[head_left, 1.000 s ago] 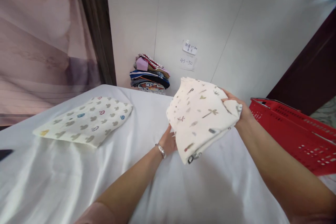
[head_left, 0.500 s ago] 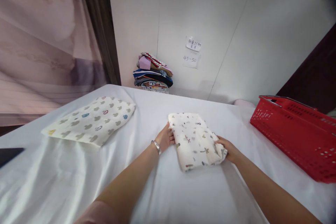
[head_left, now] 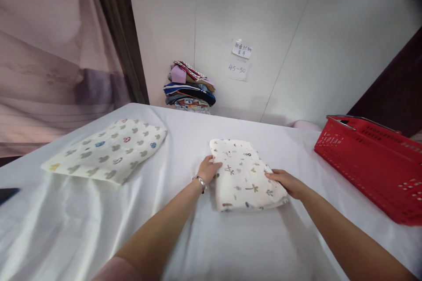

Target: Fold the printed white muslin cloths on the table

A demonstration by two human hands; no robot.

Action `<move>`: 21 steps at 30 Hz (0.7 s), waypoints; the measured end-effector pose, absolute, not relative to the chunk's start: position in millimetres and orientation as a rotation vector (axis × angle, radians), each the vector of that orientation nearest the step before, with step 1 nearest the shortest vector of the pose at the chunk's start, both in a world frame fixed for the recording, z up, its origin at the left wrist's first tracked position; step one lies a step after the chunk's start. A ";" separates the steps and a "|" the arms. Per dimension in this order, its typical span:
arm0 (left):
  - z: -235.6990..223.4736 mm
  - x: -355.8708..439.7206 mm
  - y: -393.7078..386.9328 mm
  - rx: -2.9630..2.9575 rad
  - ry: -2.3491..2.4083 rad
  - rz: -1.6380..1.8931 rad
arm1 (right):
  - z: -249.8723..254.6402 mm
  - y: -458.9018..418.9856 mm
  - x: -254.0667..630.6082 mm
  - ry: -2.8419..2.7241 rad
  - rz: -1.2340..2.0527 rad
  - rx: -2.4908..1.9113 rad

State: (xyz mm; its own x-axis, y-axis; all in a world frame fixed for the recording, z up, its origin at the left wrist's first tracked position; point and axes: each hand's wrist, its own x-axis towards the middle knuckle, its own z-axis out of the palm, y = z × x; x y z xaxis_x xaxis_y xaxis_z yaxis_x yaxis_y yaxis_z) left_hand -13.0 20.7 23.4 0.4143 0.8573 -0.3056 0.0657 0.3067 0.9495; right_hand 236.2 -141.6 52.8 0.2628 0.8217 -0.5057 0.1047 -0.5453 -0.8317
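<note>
We have a folded cloth [head_left: 245,175], cream with small printed shapes, lying flat on the white sheet of the desk [head_left: 82,228], a little right of the middle and near us. Our left hand [head_left: 208,170] rests against its left edge with the fingers lying over the border, the grip loose rather than clenched, a bracelet [head_left: 200,181] on the wrist. Our right hand [head_left: 286,182] lies flat on the near right corner, palm down, pressing and grasping nothing. To do this well, we judge that both palms should stay flat and sweep outward from the middle, so trapped air leaves and the layers sit square; the edges look roughly aligned, though the near right corner seems a bit rounded and may want a tug. The sheet beneath is wrinkled, so pushing too hard could drag it and skew the fold. To the far left lies another folded cloth [head_left: 108,149] with a cloud-like pattern, well apart. A red basket [head_left: 369,162] sits at the right edge, and a pile of clothes [head_left: 189,90] stands against the far wall below two paper notes [head_left: 240,59].
</note>
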 end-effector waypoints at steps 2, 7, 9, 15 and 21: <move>22.4 -16.8 24.7 1.198 1.073 0.660 | 51.0 -144.1 235.7 -0.887 1.350 -1.947; 9.4 -17.9 30.2 1.367 1.159 0.616 | 56.9 -134.0 231.4 -1.100 1.099 -2.274; 5.4 -16.6 31.4 1.389 1.165 0.621 | 62.8 -127.8 221.9 -1.257 0.743 -2.379; 8.8 -16.7 31.3 1.366 1.172 0.609 | 62.8 -120.2 177.9 -1.783 0.212 -2.181; 16.3 -18.1 28.3 1.430 1.185 0.578 | 38.0 -119.0 173.9 -2.067 0.303 -2.305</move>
State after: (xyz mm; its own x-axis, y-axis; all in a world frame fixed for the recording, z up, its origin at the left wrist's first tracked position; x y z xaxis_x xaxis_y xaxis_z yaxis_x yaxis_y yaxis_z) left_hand -18.1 28.3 16.3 0.3730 0.8881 -0.2687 0.3350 0.1411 0.9316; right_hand 173.9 -119.0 38.0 0.0984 0.9874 -0.1239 0.9815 -0.1169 -0.1518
